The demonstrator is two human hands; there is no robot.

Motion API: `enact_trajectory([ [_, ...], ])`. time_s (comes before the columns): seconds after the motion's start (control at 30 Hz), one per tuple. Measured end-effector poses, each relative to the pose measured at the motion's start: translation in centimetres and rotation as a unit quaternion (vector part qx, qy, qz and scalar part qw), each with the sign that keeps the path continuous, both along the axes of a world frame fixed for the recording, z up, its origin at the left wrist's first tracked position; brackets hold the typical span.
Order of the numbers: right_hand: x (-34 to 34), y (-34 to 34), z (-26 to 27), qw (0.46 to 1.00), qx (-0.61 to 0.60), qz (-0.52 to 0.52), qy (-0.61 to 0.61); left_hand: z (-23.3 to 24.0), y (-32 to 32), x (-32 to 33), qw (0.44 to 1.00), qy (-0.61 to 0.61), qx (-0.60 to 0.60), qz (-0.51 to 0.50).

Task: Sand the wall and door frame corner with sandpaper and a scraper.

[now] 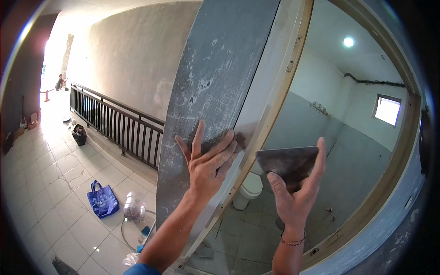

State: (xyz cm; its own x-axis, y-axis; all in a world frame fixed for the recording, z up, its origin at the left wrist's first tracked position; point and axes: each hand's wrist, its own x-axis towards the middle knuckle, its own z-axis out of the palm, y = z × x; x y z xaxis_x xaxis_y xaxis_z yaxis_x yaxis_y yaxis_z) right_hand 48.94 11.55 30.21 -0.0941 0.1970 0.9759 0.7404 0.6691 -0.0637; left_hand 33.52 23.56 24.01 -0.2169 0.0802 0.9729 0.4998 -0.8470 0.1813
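Note:
My left hand (208, 168) rests against a narrow grey wall (220, 62), its fingers spread and some of them near the wall's right-hand edge. Pale scratches and patches mark the wall's surface. In my right hand (297, 199) is a broad, dark putty blade (288, 158), with the thumb at its lower left and a finger along its right side. The blade is held in front of the doorway, apart from the wall, and its handle is hidden by the hand. Between wall and doorway runs a door frame (287, 77) with hinge recesses.
Through the doorway are a toilet (251, 187) and a small window (388, 109). Left of the wall, a black railing (120, 127) borders the tiled floor (65, 206). On the floor lie a blue bag (103, 201), a clear plastic bottle (134, 208) and a black bag (79, 135). A person (60, 83) crouches far off.

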Motion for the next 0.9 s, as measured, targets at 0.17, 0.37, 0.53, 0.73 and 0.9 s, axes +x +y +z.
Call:
enact_trajectory([
  [0.17, 0.0, 1.2, 0.7, 0.999, -0.029, 0.021, -0.011, -3.6, -1.3, 0.2, 0.999, 0.012, -0.034, 0.011],
  [0.37, -0.2, 1.6, 1.5, 0.998, -0.046, 0.031, 0.009, 1.7, -0.6, -0.4, 0.999, 0.047, -0.002, 0.016],
  [0.53, -1.1, 1.5, 0.7, 1.0, -0.001, 0.014, -0.012, 8.8, -0.1, -0.8, 0.999, 0.039, 0.018, -0.027],
  [0.73, -0.2, 2.6, 0.5, 1.0, -0.021, 0.008, 0.016, 1.8, -0.7, 0.0, 0.997, 0.079, -0.015, -0.009],
  [0.9, -0.3, 2.3, 0.8, 1.0, -0.01, 0.017, 0.013, 3.2, -0.3, -0.1, 0.998, 0.065, 0.012, -0.01],
])
